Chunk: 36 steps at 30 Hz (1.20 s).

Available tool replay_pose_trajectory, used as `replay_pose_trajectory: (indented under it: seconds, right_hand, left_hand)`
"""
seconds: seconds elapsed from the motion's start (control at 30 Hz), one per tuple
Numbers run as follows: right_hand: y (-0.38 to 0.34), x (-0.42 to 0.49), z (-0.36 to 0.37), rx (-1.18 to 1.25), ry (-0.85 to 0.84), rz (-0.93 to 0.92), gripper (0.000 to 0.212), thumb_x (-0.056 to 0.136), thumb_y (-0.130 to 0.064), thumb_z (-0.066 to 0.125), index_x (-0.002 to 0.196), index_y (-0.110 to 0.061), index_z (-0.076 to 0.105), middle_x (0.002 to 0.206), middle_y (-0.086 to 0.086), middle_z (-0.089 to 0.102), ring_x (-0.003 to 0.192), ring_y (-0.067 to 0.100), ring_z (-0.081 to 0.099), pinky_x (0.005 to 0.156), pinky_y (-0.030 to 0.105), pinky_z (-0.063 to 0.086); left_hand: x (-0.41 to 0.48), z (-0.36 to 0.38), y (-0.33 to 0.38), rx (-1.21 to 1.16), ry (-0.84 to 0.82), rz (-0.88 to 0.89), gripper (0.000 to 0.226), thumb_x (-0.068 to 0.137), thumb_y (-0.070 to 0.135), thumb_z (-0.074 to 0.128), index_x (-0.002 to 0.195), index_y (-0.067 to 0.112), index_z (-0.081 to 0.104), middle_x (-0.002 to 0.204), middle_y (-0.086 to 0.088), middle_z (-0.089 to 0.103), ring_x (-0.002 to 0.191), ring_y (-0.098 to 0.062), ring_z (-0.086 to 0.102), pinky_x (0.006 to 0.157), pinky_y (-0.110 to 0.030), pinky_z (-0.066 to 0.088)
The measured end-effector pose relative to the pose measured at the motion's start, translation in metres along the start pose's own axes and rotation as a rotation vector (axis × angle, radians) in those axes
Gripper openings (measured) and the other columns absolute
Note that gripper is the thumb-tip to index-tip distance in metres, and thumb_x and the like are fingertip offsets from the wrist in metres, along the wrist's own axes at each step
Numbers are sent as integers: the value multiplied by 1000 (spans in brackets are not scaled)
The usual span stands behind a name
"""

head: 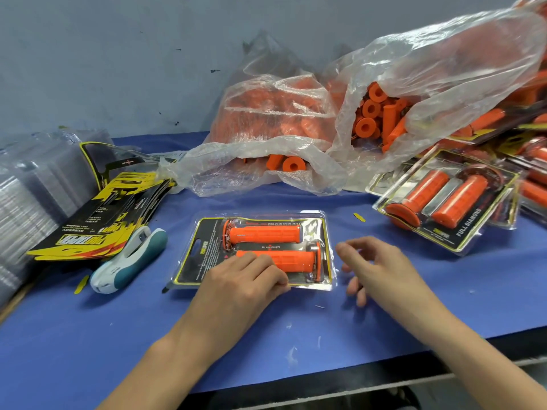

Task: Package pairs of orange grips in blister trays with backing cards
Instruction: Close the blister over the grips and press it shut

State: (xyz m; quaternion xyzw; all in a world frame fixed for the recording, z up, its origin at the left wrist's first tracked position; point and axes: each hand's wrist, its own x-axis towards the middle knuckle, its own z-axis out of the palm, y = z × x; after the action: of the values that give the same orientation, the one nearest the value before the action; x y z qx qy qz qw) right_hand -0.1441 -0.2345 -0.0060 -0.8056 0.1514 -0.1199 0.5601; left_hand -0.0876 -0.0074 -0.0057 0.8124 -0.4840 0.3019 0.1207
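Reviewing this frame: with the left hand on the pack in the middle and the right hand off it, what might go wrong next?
1. Only the left hand presses the near edge of the blister pack; the right hand hovers beside it, so the far side may stay unsealed or the pack may slide.
2. The open bag of grips slumps behind, and loose grips could roll onto the work area.
3. The stapler lies close to the left forearm and could get knocked.

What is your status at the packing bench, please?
Left hand pressing the pack, fingers flat. Right hand loose beside it, empty. Both grips seated over the card. Stapler left, nothing blocking.
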Motion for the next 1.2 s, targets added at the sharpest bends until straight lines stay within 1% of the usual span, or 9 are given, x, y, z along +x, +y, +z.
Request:
replay_pose_trajectory:
  seconds: [0.1, 0.17, 0.33, 0.53, 0.67, 0.8, 1.0, 1.1, 1.2]
  right_hand:
    - [-1, 9, 5, -94, -168, 80, 29, 86, -41, 58, 79, -15, 67, 61, -1, 67, 46, 23, 62, 41, 28, 45]
    - [-4, 14, 5, -155, -204, 73, 33, 85, -41, 56, 75, -11, 63, 56, -2, 63, 46, 21, 63, 38, 24, 41]
    - [-10, 17, 0, -204, -266, 7, 31, 88, -35, 55, 67, -13, 56, 53, -3, 58, 44, 15, 61, 37, 23, 39]
    - [-9, 19, 4, -125, -303, -16, 27, 91, -27, 56, 73, -7, 58, 56, 4, 64, 50, 17, 63, 41, 24, 43]
    - [-7, 14, 1, 37, -403, 31, 10, 88, -16, 63, 86, -8, 58, 65, 4, 66, 54, 16, 64, 41, 23, 46]
    - [-4, 12, 0, 128, -401, 83, 14, 86, -10, 64, 98, -6, 58, 69, 6, 70, 62, 18, 68, 48, 25, 51]
    - [-4, 13, -9, 227, -396, 187, 15, 89, -12, 62, 102, -9, 56, 73, 6, 71, 73, 21, 72, 48, 27, 51]
    - [-5, 14, -15, 305, -362, 274, 12, 95, -12, 51, 104, -8, 57, 69, 6, 69, 71, 26, 72, 45, 28, 50]
    - [-7, 14, -16, 287, -368, 300, 17, 98, -20, 51, 105, -7, 61, 67, 6, 67, 67, 26, 71, 45, 27, 50]
  left_hand:
    - [0, 1, 3, -1, 3, 17, 18, 97, 25, 63, 81, 18, 66, 80, 6, 62, 72, -18, 58, 63, -34, 52]
    - [0, 2, 3, -3, 3, 26, 17, 97, 24, 64, 81, 18, 66, 80, 6, 62, 72, -17, 57, 63, -34, 51]
    - [1, 3, 2, 8, 24, 35, 18, 98, 23, 62, 82, 18, 67, 81, 6, 62, 73, -17, 58, 64, -34, 51]
    - [0, 4, 5, 37, 38, 56, 20, 100, 23, 59, 82, 18, 66, 81, 5, 60, 71, -18, 54, 64, -34, 49]
    - [0, 5, 4, 36, 33, 54, 20, 101, 24, 59, 83, 18, 66, 82, 5, 61, 72, -17, 55, 63, -34, 50]
    - [2, 5, 3, 37, 40, 54, 19, 100, 23, 60, 83, 18, 66, 82, 5, 61, 73, -17, 55, 63, -34, 50]
    - [5, 3, 2, 23, 33, 57, 18, 100, 23, 60, 83, 18, 67, 83, 6, 62, 75, -17, 56, 66, -32, 49]
    - [5, 3, 2, 18, 28, 55, 18, 100, 23, 60, 83, 18, 67, 82, 6, 62, 73, -17, 56, 66, -32, 50]
    - [5, 4, 4, 11, 24, 59, 19, 100, 23, 60, 83, 18, 67, 82, 5, 62, 73, -18, 57, 66, -33, 50]
